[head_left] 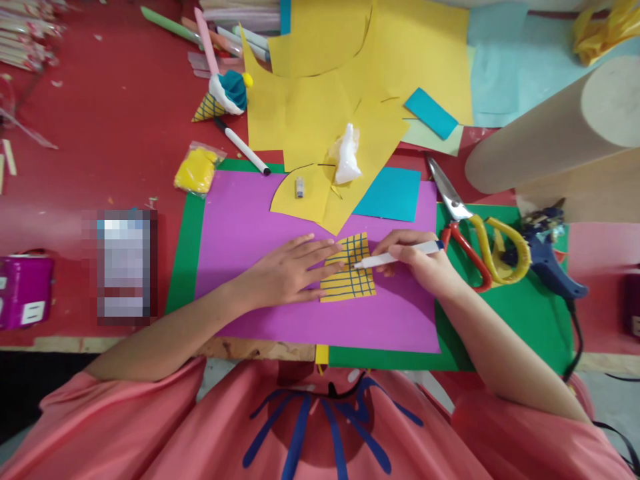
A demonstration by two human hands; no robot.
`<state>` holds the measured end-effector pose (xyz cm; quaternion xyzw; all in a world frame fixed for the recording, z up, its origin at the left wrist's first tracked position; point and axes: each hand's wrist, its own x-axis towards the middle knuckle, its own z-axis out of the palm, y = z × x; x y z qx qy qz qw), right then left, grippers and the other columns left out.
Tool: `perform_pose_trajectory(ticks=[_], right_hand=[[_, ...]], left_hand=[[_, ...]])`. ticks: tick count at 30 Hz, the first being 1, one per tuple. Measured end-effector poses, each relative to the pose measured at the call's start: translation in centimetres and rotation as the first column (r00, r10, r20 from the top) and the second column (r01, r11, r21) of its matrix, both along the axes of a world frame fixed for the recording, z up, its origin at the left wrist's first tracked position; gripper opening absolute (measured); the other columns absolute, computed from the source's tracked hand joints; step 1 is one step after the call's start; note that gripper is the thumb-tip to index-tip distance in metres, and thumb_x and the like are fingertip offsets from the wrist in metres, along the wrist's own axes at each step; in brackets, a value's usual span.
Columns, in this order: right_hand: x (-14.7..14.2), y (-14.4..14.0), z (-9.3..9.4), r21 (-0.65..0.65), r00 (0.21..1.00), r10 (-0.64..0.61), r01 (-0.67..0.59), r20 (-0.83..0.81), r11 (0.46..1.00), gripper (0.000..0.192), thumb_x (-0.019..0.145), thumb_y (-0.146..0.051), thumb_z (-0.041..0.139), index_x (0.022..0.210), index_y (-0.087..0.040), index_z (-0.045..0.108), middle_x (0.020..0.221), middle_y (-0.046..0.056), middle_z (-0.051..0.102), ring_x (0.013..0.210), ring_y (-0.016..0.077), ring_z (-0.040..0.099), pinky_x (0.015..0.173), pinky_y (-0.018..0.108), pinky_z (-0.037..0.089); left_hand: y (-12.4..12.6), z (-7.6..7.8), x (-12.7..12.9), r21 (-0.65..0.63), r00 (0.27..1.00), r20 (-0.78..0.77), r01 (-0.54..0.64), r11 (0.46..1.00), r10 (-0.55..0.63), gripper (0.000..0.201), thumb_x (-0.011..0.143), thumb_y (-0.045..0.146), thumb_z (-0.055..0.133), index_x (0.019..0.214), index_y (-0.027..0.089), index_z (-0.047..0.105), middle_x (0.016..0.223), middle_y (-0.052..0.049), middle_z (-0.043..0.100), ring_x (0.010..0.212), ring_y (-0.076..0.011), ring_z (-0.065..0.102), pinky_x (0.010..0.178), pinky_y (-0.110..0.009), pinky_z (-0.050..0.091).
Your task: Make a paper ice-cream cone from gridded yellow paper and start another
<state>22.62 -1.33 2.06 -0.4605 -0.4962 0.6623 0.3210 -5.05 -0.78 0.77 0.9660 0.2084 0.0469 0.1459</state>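
Right hand (419, 263) grips marker (380, 259), tip leftward, axis nearly crosswise; left hand (283, 270) splayed onto gridded paper (353, 280).

From head height, one camera looks steeply down on the nearby red table (115, 140).

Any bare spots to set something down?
Purple sheet below the gridded yellow paper, between left forearm and right forearm. Green sheet between right forearm and glue gun. Red table between the yellow packet and the sticks at upper left, bar small scraps. Crowded: the right, where scissors, glue gun and white roll bunch.
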Motion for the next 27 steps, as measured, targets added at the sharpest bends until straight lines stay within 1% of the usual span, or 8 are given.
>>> perform_pose_trajectory(ticks=[3,6,9,11,15,18,22,27], right_hand=[[-0.4,-0.2,-0.4,0.111,0.991,-0.135,0.132,0.022,0.985,0.034,0.089,-0.046,0.056,0.088,-0.016,0.071,0.068,0.003,0.067,0.058,0.0127,0.062,0.055,0.025,0.052],[-0.9,-0.6,-0.5,0.176,0.977,-0.187,0.168,0.101,0.97,0.033,0.088,-0.048,0.058,0.093,-0.017,0.07,0.082,0.005,0.07,0.067,0.0138,0.065,0.061,0.026,0.054],[-1.3,-0.9,-0.3,0.22,0.968,-0.196,0.158,0.159,0.963,0.024,0.086,-0.04,0.064,0.097,-0.018,0.068,0.095,0.006,0.072,0.077,0.0151,0.068,0.069,0.027,0.057],[-1.4,-1.0,-0.3,0.254,0.964,-0.186,0.135,0.188,0.958,0.021,0.087,-0.037,0.064,0.097,-0.018,0.068,0.095,0.005,0.072,0.079,0.0154,0.069,0.071,0.028,0.057],[-1.4,-0.9,-0.3,0.28,0.96,-0.15,0.08,0.238,0.957,0.02,0.088,-0.035,0.063,0.097,-0.018,0.067,0.091,0.005,0.073,0.077,0.0151,0.069,0.068,0.026,0.056],[-1.4,-0.9,-0.3,0.281,0.956,-0.148,0.074,0.253,0.957,0.021,0.088,-0.036,0.062,0.097,-0.018,0.067,0.091,0.005,0.073,0.078,0.0157,0.069,0.069,0.027,0.056],[-1.4,-0.9,-0.3,0.292,0.955,-0.145,0.067,0.257,0.954,0.021,0.088,-0.036,0.062,0.097,-0.018,0.068,0.09,0.005,0.073,0.076,0.0154,0.068,0.068,0.027,0.055],[-1.2,-0.8,-0.2,0.325,0.937,-0.129,0.018,0.325,0.945,0.02,0.088,-0.035,0.062,0.095,-0.018,0.07,0.086,0.005,0.073,0.074,0.0156,0.066,0.064,0.027,0.052]], left_hand=[[0.0,0.0,0.0,-0.015,1.0,0.001,0.005,1.0,-0.005,0.05,0.094,0.036,0.053,0.141,0.021,0.045,0.149,-0.011,0.043,0.141,-0.024,0.036,0.118,-0.044,0.025],[0.0,-0.1,0.1,-0.04,1.0,-0.006,0.011,0.999,-0.012,0.055,0.094,0.037,0.053,0.144,0.021,0.039,0.153,-0.011,0.038,0.144,-0.0237,0.032,0.119,-0.044,0.022],[-0.1,-0.2,0.2,-0.047,1.0,-0.012,0.0,0.999,0.0,0.06,0.093,0.037,0.053,0.148,0.023,0.032,0.156,-0.011,0.032,0.146,-0.0246,0.027,0.119,-0.045,0.021],[-0.1,-0.2,0.2,-0.045,1.0,-0.003,-0.006,0.999,0.006,0.062,0.093,0.038,0.054,0.148,0.023,0.032,0.154,-0.011,0.036,0.144,-0.0256,0.03,0.119,-0.047,0.022],[0.0,-0.2,0.2,-0.027,1.0,0.007,0.006,1.0,-0.005,0.056,0.093,0.037,0.053,0.145,0.021,0.038,0.148,-0.01,0.045,0.138,-0.0259,0.039,0.118,-0.049,0.025],[0.0,-0.2,0.2,-0.016,0.999,0.038,-0.002,1.0,0.003,0.051,0.093,0.037,0.054,0.139,0.017,0.045,0.145,-0.012,0.049,0.136,-0.0255,0.041,0.117,-0.048,0.027],[0.0,-0.1,0.3,-0.005,0.999,0.052,-0.003,1.0,0.004,0.047,0.092,0.036,0.055,0.134,0.015,0.05,0.142,-0.013,0.051,0.135,-0.0258,0.043,0.116,-0.048,0.031],[0.0,0.1,0.3,0.021,0.999,0.053,-0.004,1.0,0.003,0.043,0.093,0.036,0.053,0.131,0.015,0.052,0.139,-0.013,0.053,0.131,-0.0259,0.046,0.114,-0.047,0.035]])
